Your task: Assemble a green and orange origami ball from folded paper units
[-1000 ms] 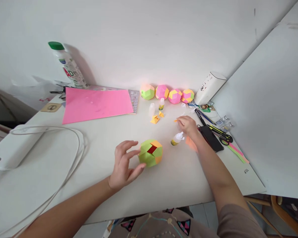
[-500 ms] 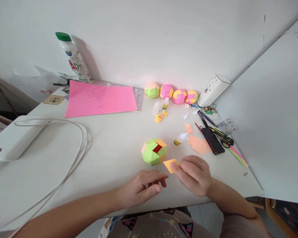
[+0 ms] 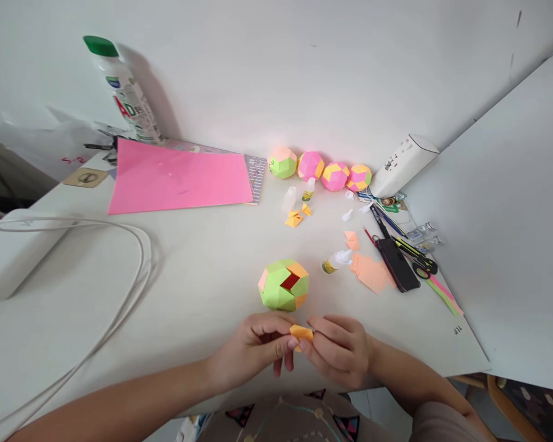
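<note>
My left hand and my right hand meet at the table's near edge, both pinching a small orange paper piece between their fingertips. Just beyond them sits a green and orange paper ball with a red gap in its top. A small glue bottle lies on its side to the ball's right, beside loose peach paper squares.
Along the wall stand several finished paper balls, a pink sheet on a ruler, a tall green-capped bottle and a white box. A black phone, scissors and pens lie at the right. A white cable loops at the left.
My right hand came back from the far right with an orange paper piece. My left hand left the ball and joined it; both now pinch the piece at the near edge.
</note>
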The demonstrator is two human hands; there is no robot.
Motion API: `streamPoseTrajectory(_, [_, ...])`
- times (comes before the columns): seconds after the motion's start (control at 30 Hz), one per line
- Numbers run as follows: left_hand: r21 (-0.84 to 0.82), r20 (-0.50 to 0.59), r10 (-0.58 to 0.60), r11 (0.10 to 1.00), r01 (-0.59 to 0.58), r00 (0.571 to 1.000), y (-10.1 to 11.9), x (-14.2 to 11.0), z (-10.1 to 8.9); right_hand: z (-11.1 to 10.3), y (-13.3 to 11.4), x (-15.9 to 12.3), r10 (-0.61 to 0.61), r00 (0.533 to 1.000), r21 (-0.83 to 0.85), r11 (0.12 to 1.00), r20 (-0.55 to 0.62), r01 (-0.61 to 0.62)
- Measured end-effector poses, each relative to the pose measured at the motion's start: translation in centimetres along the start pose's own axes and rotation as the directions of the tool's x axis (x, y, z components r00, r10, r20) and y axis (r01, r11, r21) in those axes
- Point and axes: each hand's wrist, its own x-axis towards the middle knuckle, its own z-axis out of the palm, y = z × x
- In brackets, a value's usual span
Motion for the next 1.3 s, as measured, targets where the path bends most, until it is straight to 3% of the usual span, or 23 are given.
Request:
streamPoseTrajectory(0.2, [0.035,0.005,-0.075,0.997,0.075,0.997,0.1,-0.3,-0.1,-0.5,-0.1,-0.4,-0.084,0.996,0.043,0.996,0.006,0.083])
streamPoseTrajectory(0.27, [0.094,0.013,-0.053,0.994,0.052,0.998,0.3,-0.3,-0.2,-1.1,0.5,-0.9,-0.004,0.999,-0.016,1.000,-0.035,0.003])
streamPoseTrajectory(0.33, [0.153,0.037,-0.034,0.988,0.028,0.999,0.4,-0.4,-0.2,-1.3,1.6,-1.7,0.166,0.975,-0.145,0.971,-0.148,-0.187])
streamPoseTrajectory(0.4, [0.204,0.064,-0.019,0.979,0.005,0.998,0.4,-0.4,-0.3,-1.1,3.1,-2.7,0.356,0.879,-0.222,0.873,-0.317,-0.434])
streamPoseTrajectory(0.43, [0.228,0.077,-0.004,0.974,-0.014,0.997,0.4,-0.4,-0.3,-0.7,3.9,-3.3,0.491,0.777,-0.192,0.783,-0.394,-0.592])
streamPoseTrajectory(0.47, [0.253,0.087,0.016,0.967,-0.037,0.996,0.4,-0.4,-0.4,-0.2,4.6,-3.8,0.625,0.666,-0.112,0.689,-0.409,-0.716])
streamPoseTrajectory(0.53, [0.297,0.099,0.061,0.951,-0.088,0.993,0.4,-0.4,-0.5,0.9,5.6,-4.8,0.794,0.521,0.025,0.555,-0.313,-0.831])
streamPoseTrajectory(0.6, [0.329,0.101,0.091,0.937,-0.120,0.991,0.4,-0.5,-0.5,1.8,5.9,-5.4,0.872,0.455,0.095,0.476,-0.181,-0.874])
streamPoseTrajectory(0.73, [0.346,0.085,0.079,0.932,-0.103,0.993,0.6,-0.4,-0.6,2.7,4.9,-5.5,0.920,0.391,0.165,0.380,0.041,-0.910])
streamPoseTrajectory(0.87, [0.268,0.060,0.028,0.963,-0.043,0.998,0.7,-0.3,-0.6,3.6,4.6,-5.7,0.966,0.200,0.212,0.164,0.161,-0.963])
streamPoseTrajectory(0.93, [0.191,0.048,-0.001,0.981,-0.008,0.999,0.7,-0.2,-0.6,4.2,5.0,-6.2,0.968,0.150,0.245,0.098,0.202,-0.964])
streamPoseTrajectory(1.03, [0.079,0.037,-0.043,0.996,0.040,0.998,0.6,-0.2,-0.5,4.3,5.8,-6.9,0.963,0.174,0.298,0.108,0.205,-0.948])
streamPoseTrajectory(1.1, [0.027,0.038,-0.060,0.998,0.059,0.997,0.5,-0.2,-0.5,3.4,6.1,-6.6,0.955,0.224,0.327,0.151,0.196,-0.933])
streamPoseTrajectory(1.13, [0.010,0.041,-0.066,0.998,0.066,0.997,0.5,-0.2,-0.5,2.5,6.1,-6.2,0.944,0.264,0.342,0.186,0.197,-0.921])
streamPoseTrajectory(1.23, [-0.032,0.068,-0.083,0.996,0.085,0.994,0.3,-0.2,-0.6,-1.0,5.7,-4.0,0.859,0.472,0.365,0.382,0.199,-0.849])
streamPoseTrajectory(1.3, [-0.067,0.085,-0.105,0.992,0.111,0.991,0.3,-0.1,-0.6,-3.3,5.0,-2.5,0.809,0.543,0.364,0.448,0.225,-0.817])
